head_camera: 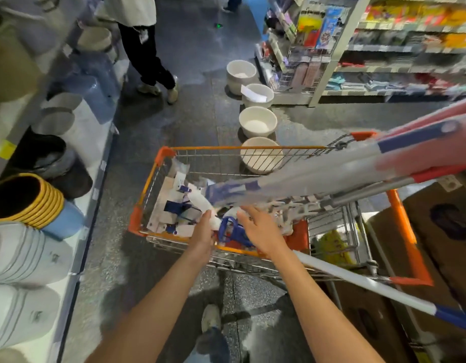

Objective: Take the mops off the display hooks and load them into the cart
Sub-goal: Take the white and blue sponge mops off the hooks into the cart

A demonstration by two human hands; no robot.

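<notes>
Here, left hand [203, 233] grips a white mop head and right hand [260, 229], fingers spread, steadies the mops [292, 184] slanting into the cart [163, 155] at frame centre.

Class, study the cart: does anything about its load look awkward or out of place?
Yes. The mop handles stick far out over the cart rim toward the right, and one white handle juts past its near corner. They are too long to lie inside.

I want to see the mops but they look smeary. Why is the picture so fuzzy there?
Head view: the mops over the cart are streaked by motion blur; the shelves at top right smear too; both hands, left and right, look sharper; the wide lens bends the edges; the floor is dim.
</notes>
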